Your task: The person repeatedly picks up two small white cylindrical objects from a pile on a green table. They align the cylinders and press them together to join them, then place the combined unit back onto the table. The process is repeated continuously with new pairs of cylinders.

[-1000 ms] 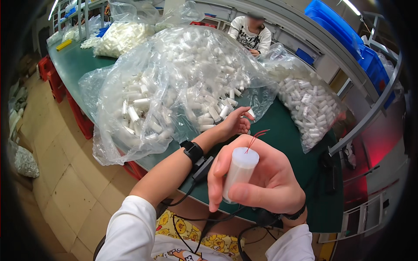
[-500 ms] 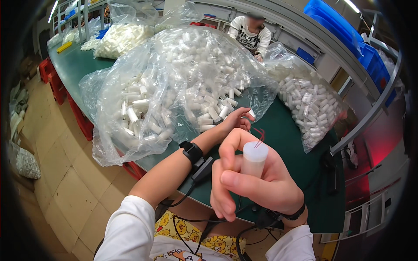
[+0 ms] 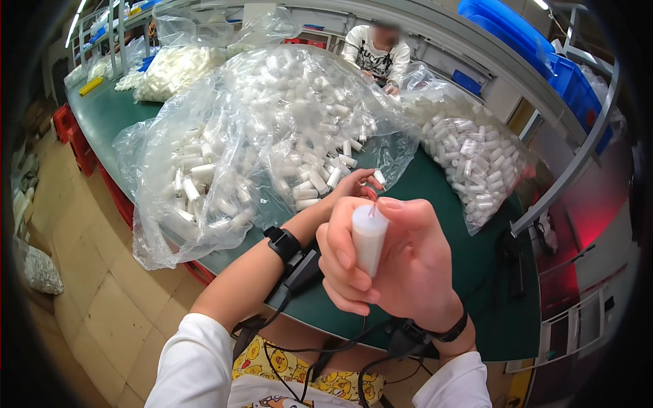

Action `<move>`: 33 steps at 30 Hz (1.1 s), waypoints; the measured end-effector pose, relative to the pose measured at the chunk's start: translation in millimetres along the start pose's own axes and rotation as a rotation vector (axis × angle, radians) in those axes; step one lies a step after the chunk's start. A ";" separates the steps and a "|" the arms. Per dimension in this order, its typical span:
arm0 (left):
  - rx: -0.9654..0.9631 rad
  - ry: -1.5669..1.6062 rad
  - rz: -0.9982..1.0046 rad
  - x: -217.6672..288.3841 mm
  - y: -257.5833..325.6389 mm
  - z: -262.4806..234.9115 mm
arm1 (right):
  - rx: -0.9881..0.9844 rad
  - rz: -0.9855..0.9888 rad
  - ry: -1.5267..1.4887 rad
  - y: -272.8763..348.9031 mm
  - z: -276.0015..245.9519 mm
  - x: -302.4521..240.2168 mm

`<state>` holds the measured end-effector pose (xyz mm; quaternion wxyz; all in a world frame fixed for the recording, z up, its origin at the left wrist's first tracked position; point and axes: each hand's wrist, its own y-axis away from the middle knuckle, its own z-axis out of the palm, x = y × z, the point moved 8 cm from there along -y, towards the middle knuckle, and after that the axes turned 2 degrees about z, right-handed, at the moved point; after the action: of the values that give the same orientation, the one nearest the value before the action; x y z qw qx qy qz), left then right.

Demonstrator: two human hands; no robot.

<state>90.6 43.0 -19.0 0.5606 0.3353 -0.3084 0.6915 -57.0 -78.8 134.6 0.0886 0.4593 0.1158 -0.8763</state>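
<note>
Thumb (image 3: 407,213) has risen to thin wires (image 3: 373,209) — right hand (image 3: 411,262) gripping smooth cylinder (image 3: 369,246), grasp of left hand (image 3: 352,185) unclear.

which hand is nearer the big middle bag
Left. The left hand is beside the near edge of the bag; the right hand is farther back, raised, holding a tube.

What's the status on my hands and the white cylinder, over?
Right hand holding white cylinder, thin wires at top. Left hand by second cylinder, grip unclear. Clear bag of cylinders beyond.
</note>
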 end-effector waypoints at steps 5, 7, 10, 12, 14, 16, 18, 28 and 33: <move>0.018 0.192 0.004 -8.1 -2.3 -0.9 | 0.039 -0.068 0.025 -4.5 -7.5 -2.9; 0.048 0.165 0.002 -6.0 2.7 6.6 | 0.041 -0.085 0.045 -4.9 -12.4 -4.3; 0.048 0.127 0.022 -5.7 5.2 6.9 | 0.053 -0.112 0.086 -5.1 -15.9 -5.6; 0.021 0.095 0.043 -4.2 5.4 7.9 | 0.064 -0.109 0.105 -5.4 -17.2 -5.2; 0.075 0.134 -0.046 -10.6 6.1 3.6 | 0.074 -0.085 0.111 -5.6 -18.8 -4.1; 0.117 0.143 -0.048 -14.4 2.3 -6.7 | 0.081 -0.085 0.170 -8.9 -21.8 -4.0; 0.114 0.118 0.006 -14.3 -4.3 -14.9 | 0.094 -0.068 0.195 -9.9 -24.4 -3.5; 0.011 0.058 0.017 -3.7 -0.4 3.5 | 0.095 -0.059 0.259 -2.7 -30.3 -5.0; 0.051 0.035 0.046 -5.9 -0.5 -6.5 | 0.089 0.000 0.201 -8.2 -21.8 -5.2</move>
<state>91.2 45.0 -27.5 0.5410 0.3304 -0.2884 0.7177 -39.1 -64.5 127.9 0.0562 0.5484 0.0850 -0.8300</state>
